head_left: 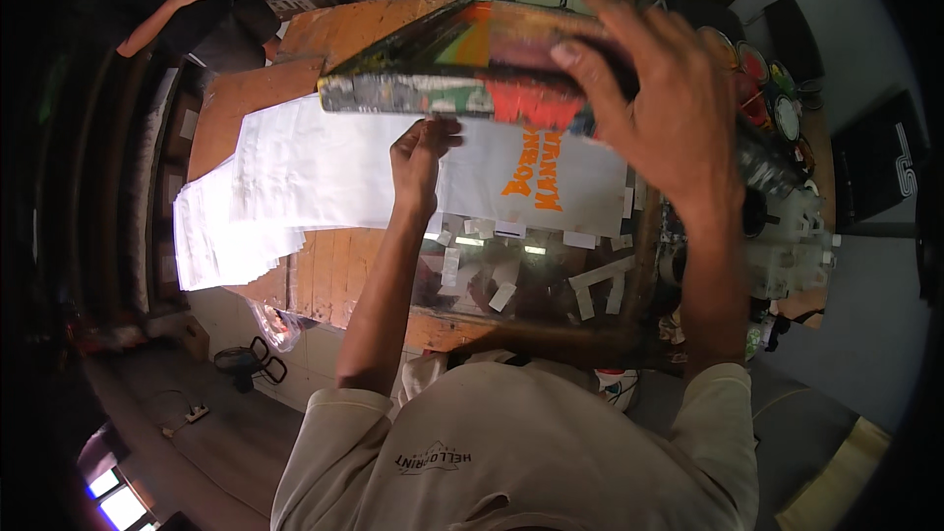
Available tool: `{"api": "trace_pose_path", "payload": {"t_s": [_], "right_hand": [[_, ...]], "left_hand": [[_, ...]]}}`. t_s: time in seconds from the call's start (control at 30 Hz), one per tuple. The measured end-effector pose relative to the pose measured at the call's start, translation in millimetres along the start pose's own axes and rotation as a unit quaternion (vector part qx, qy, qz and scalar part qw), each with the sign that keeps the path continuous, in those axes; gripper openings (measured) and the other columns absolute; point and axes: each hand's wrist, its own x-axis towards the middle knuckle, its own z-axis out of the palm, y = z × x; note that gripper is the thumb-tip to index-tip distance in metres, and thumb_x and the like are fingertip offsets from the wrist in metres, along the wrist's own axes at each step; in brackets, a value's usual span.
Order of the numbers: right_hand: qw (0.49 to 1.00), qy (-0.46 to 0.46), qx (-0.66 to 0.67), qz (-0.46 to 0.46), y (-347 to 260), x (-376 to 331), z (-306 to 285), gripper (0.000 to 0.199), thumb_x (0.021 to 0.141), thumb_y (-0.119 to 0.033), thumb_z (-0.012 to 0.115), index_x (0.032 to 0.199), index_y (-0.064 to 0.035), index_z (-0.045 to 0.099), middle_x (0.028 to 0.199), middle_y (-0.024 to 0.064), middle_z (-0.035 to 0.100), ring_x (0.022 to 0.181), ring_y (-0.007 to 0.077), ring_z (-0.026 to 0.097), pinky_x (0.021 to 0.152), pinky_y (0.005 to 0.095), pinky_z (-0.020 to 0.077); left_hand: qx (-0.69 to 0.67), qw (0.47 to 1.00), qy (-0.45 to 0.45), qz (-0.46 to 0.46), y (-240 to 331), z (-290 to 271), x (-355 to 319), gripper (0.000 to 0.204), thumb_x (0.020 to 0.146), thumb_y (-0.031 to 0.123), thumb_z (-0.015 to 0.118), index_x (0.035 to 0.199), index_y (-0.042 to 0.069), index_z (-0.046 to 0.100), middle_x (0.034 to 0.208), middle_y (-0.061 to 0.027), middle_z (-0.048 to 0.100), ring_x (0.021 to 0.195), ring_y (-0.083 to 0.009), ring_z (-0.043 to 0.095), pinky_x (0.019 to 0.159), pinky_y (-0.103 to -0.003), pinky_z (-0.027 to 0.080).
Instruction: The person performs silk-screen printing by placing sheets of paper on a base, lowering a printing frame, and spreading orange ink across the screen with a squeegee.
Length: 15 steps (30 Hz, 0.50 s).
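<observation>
A paint-stained screen printing frame (457,95) is tilted up over the table. My right hand (678,108) grips its right end, the thumb along the near side and the fingers over the top. Below the frame, my left hand (418,159) is closed, its fingertips together beside the white sheets; whatever they pinch is hidden. A white sheet with orange lettering (482,177) lies under the raised frame, its far part covered by it. To the left, overlapping white sheets (295,172) fan out across the wooden table (339,261).
Bits of pale tape (501,295) stick to the dark glossy board before me. Ink tubs (752,64) crowd the right side. Another person (197,0) stands at the far left. A black fan (241,364) is on the floor at left.
</observation>
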Motion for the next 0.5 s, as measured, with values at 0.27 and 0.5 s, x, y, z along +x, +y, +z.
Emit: {"api": "trace_pose_path", "payload": {"t_s": [0.27,0.5], "right_hand": [[0.992,-0.109,0.022,0.062,16.4,77.5,-34.0,0.039,0.104,-0.032,0.054,0.077,-0.0045,0.065,0.054,0.0014,0.054,0.044,0.0141,0.048,0.049,0.0301,0.0408],[0.972,-0.162,0.016,0.169,19.5,112.7,-33.2,0.042,0.106,-0.031,0.051,0.075,-0.0064,0.066,0.055,0.0016,0.056,0.048,0.0101,0.053,0.048,0.0311,0.037]], "left_hand": [[0.615,0.788,0.018,0.023,-92.7,-10.3,31.3,0.034,0.087,0.032,0.077,0.101,0.002,0.067,0.116,-0.0185,0.061,0.115,-0.0347,0.058,0.095,-0.05,0.046],[0.253,0.965,-0.041,-0.051,-46.5,-54.5,62.0,0.012,0.096,0.008,0.069,0.098,-0.003,0.065,0.084,-0.0119,0.07,0.065,-0.0146,0.068,0.056,-0.027,0.053]]}}
